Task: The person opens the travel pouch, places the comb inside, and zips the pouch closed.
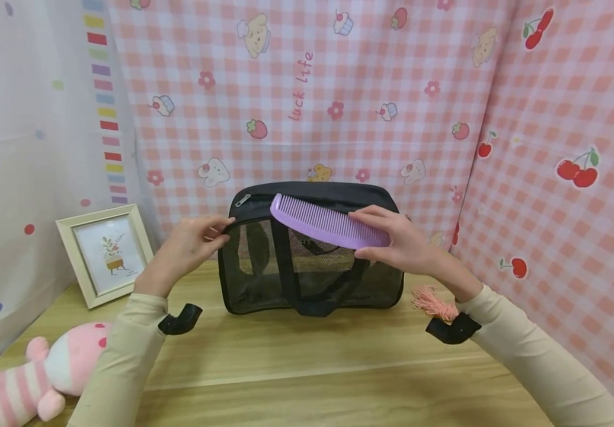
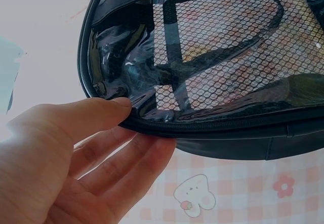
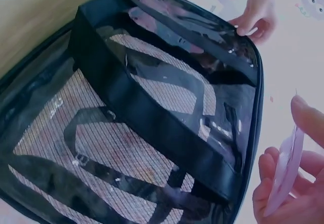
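A black bag (image 1: 312,296) with clear and mesh panels stands upright on the table, a zipper pull (image 1: 243,200) at its top left. My left hand (image 1: 192,243) pinches the bag's upper left edge; in the left wrist view the thumb (image 2: 106,110) lies on the clear panel and the fingers behind the rim. My right hand (image 1: 405,240) grips a purple comb (image 1: 323,222) by its right end, teeth upward, in front of the bag's top. The right wrist view shows the comb (image 3: 286,171) edge-on between thumb and fingers, beside the bag's rim.
A cream picture frame (image 1: 105,255) stands at the left. A pink striped plush toy (image 1: 35,373) lies at the table's left front. Right of the bag is a bundle of pink cord (image 1: 435,302). Checked cloth (image 1: 333,77) hangs behind.
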`<move>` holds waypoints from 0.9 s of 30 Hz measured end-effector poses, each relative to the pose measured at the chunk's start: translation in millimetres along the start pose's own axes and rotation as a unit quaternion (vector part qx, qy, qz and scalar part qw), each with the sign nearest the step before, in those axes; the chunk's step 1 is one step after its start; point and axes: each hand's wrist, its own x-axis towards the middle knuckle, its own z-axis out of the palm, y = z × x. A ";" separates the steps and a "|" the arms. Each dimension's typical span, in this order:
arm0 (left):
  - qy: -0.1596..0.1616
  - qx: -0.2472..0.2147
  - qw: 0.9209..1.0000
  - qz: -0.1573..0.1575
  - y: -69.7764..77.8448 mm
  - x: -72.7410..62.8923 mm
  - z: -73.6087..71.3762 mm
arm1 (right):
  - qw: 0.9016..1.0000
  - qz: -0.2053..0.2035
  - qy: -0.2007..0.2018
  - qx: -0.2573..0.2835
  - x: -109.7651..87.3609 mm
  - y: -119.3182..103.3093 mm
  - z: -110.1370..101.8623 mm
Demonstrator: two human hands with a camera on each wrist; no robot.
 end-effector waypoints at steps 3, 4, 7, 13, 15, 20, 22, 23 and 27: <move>-0.002 -0.004 1.000 -0.002 0.0 -0.2 -0.4 | 1.000 0.028 -0.007 -0.004 7.7 -0.3 -8.9; -0.002 -0.005 1.000 -0.003 0.1 -0.5 -0.7 | 0.999 0.038 -0.010 -0.011 10.5 0.2 -12.0; -0.002 -0.007 1.000 -0.002 -0.4 -1.0 -0.9 | 0.997 0.066 -0.026 -0.024 18.6 2.1 -20.3; -0.003 -0.005 1.000 -0.002 -1.0 -1.2 -0.8 | 0.990 0.089 -0.076 -0.072 33.2 9.7 -37.2; -0.005 -0.004 1.000 -0.002 -0.9 -0.8 -0.9 | 0.987 0.099 -0.092 -0.087 37.4 12.5 -42.8; -0.006 -0.008 1.000 -0.004 -0.1 0.6 -1.3 | 0.976 0.106 -0.151 -0.118 48.2 19.0 -51.4; -0.005 -0.010 1.000 -0.004 0.3 0.7 -1.6 | 0.970 0.102 -0.177 -0.130 53.1 20.6 -53.6; -0.005 -0.011 1.000 -0.004 0.3 0.9 -1.5 | 0.967 0.099 -0.189 -0.137 55.7 21.4 -54.8; -0.006 -0.011 1.000 -0.005 -0.1 0.7 -1.0 | 0.953 0.100 -0.231 -0.166 67.3 22.3 -60.4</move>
